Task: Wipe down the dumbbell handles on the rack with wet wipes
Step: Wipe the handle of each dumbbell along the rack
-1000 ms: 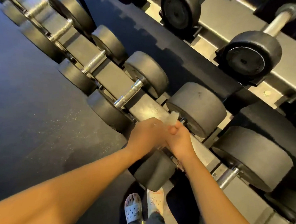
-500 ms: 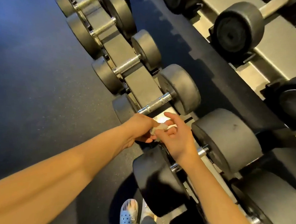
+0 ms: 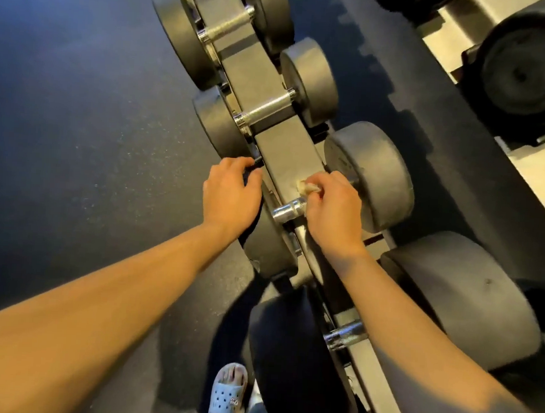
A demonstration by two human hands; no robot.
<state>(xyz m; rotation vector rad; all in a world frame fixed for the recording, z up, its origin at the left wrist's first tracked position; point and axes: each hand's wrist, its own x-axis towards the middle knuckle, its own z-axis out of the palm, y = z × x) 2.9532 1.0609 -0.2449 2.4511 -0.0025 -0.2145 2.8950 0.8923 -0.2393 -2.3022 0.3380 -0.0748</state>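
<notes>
"Dumbbell handle (image 3: pixel 288 210) being wiped: where was it?"

"On the rack beam (image 3: pixel 286 156), between its near head (image 3: pixel 269 247) and far head (image 3: pixel 370 176). The right hand (image 3: pixel 331 206) was clenched over the handle's far end, with the wet wipe (image 3: pixel 308 186) bunched in its fingers. Bare chrome showed at the near end. The left hand (image 3: pixel 230 197) lay over the near head, fingers curled on its rim, to steady it, I judged."

"So which step?"

"Wiping this handle, with part of it not yet covered, I thought. The next move called for drawing the wipe along to the near collar, then perhaps going to the next handle (image 3: pixel 265 109) up the row."

"Anything in the way?"

"The heads crowded the handle at both ends, leaving the knuckles little room. A bigger dumbbell's handle (image 3: pixel 346 336) showed just beside the right forearm, and a sandalled foot (image 3: pixel 226 393) stood close to the rack."
</notes>
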